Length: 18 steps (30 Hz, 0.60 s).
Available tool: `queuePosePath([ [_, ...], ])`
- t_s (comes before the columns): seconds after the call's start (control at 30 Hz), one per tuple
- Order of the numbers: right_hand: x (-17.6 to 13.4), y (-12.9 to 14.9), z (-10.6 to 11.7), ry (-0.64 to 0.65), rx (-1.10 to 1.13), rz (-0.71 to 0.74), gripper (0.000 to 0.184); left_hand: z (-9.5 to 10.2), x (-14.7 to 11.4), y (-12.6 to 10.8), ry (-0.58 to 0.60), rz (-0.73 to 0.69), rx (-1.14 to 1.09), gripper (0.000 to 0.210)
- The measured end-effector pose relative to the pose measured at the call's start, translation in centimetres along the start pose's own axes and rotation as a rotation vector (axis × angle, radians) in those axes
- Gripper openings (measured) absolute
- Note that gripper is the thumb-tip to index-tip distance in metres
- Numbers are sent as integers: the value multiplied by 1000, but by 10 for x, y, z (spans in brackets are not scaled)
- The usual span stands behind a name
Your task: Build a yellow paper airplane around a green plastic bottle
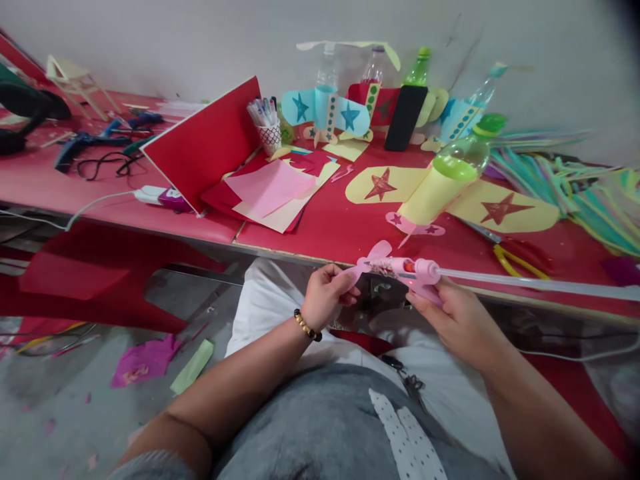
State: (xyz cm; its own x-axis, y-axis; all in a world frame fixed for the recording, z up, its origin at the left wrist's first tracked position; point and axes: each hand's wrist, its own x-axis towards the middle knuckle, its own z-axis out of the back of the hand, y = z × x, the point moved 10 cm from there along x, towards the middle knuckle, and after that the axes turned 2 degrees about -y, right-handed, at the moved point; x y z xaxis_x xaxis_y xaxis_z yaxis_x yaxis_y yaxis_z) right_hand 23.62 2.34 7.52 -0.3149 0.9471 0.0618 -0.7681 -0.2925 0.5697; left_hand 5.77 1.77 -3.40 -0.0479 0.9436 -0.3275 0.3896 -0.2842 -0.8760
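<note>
Pinched in my left hand (330, 295) is a pink paper propeller (379, 252), held just past the table's front edge. My right hand (457, 320) grips a pink hot glue gun (425, 275) by its handle, its nozzle at the propeller's middle. A long clear glue stick (505, 276) sticks out of the gun's back toward the right. Behind the hands lies a plastic bottle airplane (425, 193) with a green cap, yellow paper body, yellow wings with red stars and a small pink tail piece.
Scissors (520, 260) lie right of the bottle airplane. Several decorated bottles, including a blue-winged one (327, 110), stand along the wall. Coloured paper sheets (273, 190), a pen cup (270, 137) and a leaning red board (210, 140) are on the left. Colourful strips (585, 193) fill the right.
</note>
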Motion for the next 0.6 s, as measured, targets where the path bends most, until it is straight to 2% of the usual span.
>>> queuePosePath([
  [0.27, 4, -1, -1, 28, -37, -8, 21, 1, 1, 3, -1, -3, -2, 41],
  [0.5, 9, 3, -4, 20, 1, 15, 34, 2, 2, 4, 5, -19, 4, 38],
  [0.6, 9, 4, -6, 51, -3, 1, 32, 1, 2, 3, 7, -22, 6, 37],
])
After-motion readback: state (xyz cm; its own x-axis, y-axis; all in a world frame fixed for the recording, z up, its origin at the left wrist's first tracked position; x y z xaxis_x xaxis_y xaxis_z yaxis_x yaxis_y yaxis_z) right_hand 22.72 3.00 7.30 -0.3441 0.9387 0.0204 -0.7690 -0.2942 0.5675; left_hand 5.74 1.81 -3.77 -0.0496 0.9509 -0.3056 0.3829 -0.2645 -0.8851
